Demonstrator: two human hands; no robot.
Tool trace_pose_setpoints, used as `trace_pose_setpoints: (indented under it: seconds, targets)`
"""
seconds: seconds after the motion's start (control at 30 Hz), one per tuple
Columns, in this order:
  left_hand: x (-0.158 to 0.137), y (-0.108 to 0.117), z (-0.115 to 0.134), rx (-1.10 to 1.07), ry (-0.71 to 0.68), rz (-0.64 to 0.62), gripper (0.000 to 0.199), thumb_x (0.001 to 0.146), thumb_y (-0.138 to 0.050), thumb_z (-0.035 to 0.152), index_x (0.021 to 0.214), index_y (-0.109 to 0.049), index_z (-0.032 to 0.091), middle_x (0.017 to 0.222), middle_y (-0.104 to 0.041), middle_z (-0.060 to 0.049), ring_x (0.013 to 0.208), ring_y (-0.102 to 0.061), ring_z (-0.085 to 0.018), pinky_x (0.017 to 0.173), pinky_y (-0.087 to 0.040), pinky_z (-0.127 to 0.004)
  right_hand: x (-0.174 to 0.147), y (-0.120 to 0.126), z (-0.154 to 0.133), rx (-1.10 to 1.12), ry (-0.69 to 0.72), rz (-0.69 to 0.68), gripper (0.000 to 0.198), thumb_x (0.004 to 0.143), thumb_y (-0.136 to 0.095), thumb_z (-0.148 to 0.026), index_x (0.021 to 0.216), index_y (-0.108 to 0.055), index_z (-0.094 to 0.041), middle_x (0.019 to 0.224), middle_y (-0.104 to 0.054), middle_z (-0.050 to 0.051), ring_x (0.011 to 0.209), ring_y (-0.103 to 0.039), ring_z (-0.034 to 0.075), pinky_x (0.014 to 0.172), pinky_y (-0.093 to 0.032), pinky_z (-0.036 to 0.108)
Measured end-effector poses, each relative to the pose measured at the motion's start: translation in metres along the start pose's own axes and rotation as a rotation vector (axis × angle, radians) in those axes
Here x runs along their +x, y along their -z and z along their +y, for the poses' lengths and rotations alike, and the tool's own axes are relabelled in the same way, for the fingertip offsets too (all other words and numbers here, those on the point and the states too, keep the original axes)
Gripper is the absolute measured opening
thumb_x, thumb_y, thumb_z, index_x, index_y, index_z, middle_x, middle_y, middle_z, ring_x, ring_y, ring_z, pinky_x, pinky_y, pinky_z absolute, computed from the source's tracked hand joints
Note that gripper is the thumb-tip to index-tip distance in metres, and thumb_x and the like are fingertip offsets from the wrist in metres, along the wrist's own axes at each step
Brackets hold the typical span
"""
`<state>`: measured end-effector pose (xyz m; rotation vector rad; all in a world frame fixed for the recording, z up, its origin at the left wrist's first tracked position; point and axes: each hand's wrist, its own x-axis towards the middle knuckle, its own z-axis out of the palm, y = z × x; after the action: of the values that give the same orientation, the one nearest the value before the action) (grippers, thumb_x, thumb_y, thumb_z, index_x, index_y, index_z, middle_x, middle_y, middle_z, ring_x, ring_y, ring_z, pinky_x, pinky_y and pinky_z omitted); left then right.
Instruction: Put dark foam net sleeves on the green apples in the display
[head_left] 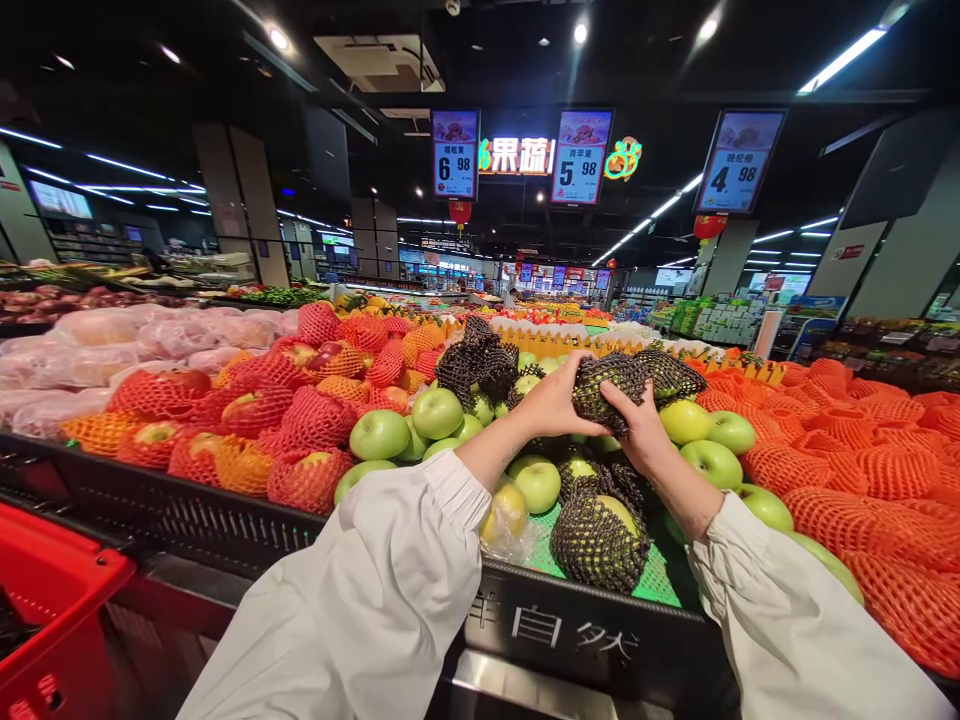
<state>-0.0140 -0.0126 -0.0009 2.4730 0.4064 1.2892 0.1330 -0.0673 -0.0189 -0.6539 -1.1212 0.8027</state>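
In the head view, a fruit in a black foam net (606, 388) is held up above the middle of a produce display, between both hands. The left hand (551, 398) is wrapped around the net's left side, fingers curled over its top; the right hand (637, 420) is closed on its lower right side, thumb pressed against the mesh. Both forearms are covered by white sleeves (390, 580) that rise from the near edge.

Below the hands, bare green apples (380, 434) are heaped in a dark bin (585, 630) lined with a green mat and marked with white characters on its near wall. More green apples in black nets (596, 535) are seen just under the hands — one large netted fruit lies close to the near wall. A further cluster of black nets (480, 365) is piled behind the green heap, to the left of the held fruit.

To the left, red apples in red and orange nets (277, 420) are stacked, and farther left, pale bagged fruit (127, 345) is laid out. To the right, orange-netted fruit (862, 470) is spread widely. A red basket (52, 610) is seen at the near left corner. Overhead, three price signs (581, 157) are hung — the shop beyond is blurred.
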Motion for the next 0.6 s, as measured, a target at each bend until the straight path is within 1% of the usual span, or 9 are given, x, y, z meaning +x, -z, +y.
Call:
trace_pose_setpoints:
  seconds: [0.13, 0.23, 0.27, 0.33, 0.4, 0.43, 0.5, 0.53, 0.6]
  targets:
    - [0.001, 0.001, -0.001, -0.050, -0.002, -0.030, 0.113, 0.058, -0.090, 0.048, 0.148, -0.027, 0.021, 0.149, -0.042, -0.019, 0.133, -0.050, -0.033, 0.112, -0.041, -0.046, 0.009, 0.005, -0.014, -0.172, 0.050, 0.008, 0.062, 0.060, -0.090, -0.037, 0.109, -0.054, -0.024, 0.108, -0.070, 0.003, 0.099, -0.068, 0.022, 0.091, -0.058, 0.037]
    - [0.002, 0.004, -0.004, -0.057, 0.060, -0.033, 0.123, 0.061, -0.090, 0.047, 0.156, -0.015, 0.025, 0.152, -0.038, -0.020, 0.128, -0.054, -0.033, 0.108, -0.045, -0.049, 0.016, 0.023, -0.040, -0.258, 0.107, 0.022, 0.060, 0.057, -0.089, -0.037, 0.107, -0.056, -0.025, 0.109, -0.070, 0.003, 0.096, -0.068, 0.023, 0.089, -0.058, 0.040]
    - [0.002, 0.005, -0.005, -0.036, 0.077, -0.032, 0.123, 0.063, -0.089, 0.045, 0.157, -0.013, 0.025, 0.151, -0.039, -0.020, 0.125, -0.055, -0.033, 0.106, -0.047, -0.050, 0.017, 0.033, -0.052, -0.283, 0.076, 0.003, 0.060, 0.057, -0.087, -0.038, 0.107, -0.058, -0.026, 0.109, -0.070, 0.004, 0.095, -0.068, 0.024, 0.087, -0.058, 0.040]
    - [0.002, 0.006, -0.008, 0.037, 0.099, -0.024, 0.117, 0.068, -0.086, 0.041, 0.158, -0.013, 0.024, 0.150, -0.040, -0.021, 0.127, -0.054, -0.034, 0.105, -0.047, -0.051, 0.017, 0.055, -0.079, -0.384, -0.097, -0.134, 0.063, 0.050, -0.086, -0.040, 0.106, -0.063, -0.024, 0.104, -0.072, 0.006, 0.086, -0.069, 0.025, 0.078, -0.059, 0.041]
    - [0.003, 0.007, -0.008, 0.104, 0.112, -0.022, 0.110, 0.074, -0.081, 0.039, 0.158, -0.013, 0.022, 0.151, -0.039, -0.021, 0.133, -0.049, -0.035, 0.107, -0.045, -0.051, 0.013, 0.075, -0.105, -0.550, -0.292, -0.370, 0.074, 0.034, -0.088, -0.035, 0.105, -0.069, -0.021, 0.099, -0.072, 0.008, 0.080, -0.070, 0.028, 0.072, -0.059, 0.042]
    - [0.002, 0.007, -0.008, 0.122, 0.117, -0.027, 0.106, 0.076, -0.079, 0.039, 0.158, -0.014, 0.022, 0.151, -0.039, -0.021, 0.134, -0.048, -0.035, 0.108, -0.044, -0.051, 0.010, 0.082, -0.115, -0.682, -0.395, -0.515, 0.076, 0.031, -0.088, -0.031, 0.104, -0.072, -0.021, 0.103, -0.073, 0.008, 0.086, -0.071, 0.030, 0.076, -0.059, 0.043]
    - [0.002, 0.007, -0.007, 0.135, 0.130, -0.039, 0.100, 0.079, -0.076, 0.039, 0.157, -0.017, 0.022, 0.151, -0.039, -0.021, 0.133, -0.049, -0.034, 0.108, -0.044, -0.051, 0.003, 0.089, -0.127, -0.966, -0.433, -0.707, 0.079, 0.026, -0.090, -0.029, 0.103, -0.077, -0.022, 0.110, -0.072, 0.008, 0.098, -0.070, 0.033, 0.088, -0.057, 0.042]
    - [0.002, 0.007, -0.006, 0.138, 0.139, -0.045, 0.098, 0.080, -0.075, 0.040, 0.157, -0.018, 0.021, 0.152, -0.039, -0.021, 0.131, -0.051, -0.034, 0.107, -0.044, -0.051, 0.000, 0.088, -0.128, -1.094, -0.413, -0.747, 0.081, 0.026, -0.092, -0.030, 0.105, -0.078, -0.023, 0.112, -0.072, 0.008, 0.102, -0.070, 0.034, 0.092, -0.056, 0.041]
    - [0.002, 0.007, -0.005, 0.150, 0.159, -0.046, 0.095, 0.081, -0.074, 0.040, 0.156, -0.020, 0.020, 0.152, -0.038, -0.021, 0.131, -0.051, -0.034, 0.108, -0.044, -0.052, -0.005, 0.080, -0.124, -1.269, -0.320, -0.702, 0.084, 0.024, -0.094, -0.033, 0.106, -0.080, -0.024, 0.109, -0.074, 0.008, 0.099, -0.071, 0.035, 0.090, -0.057, 0.041]
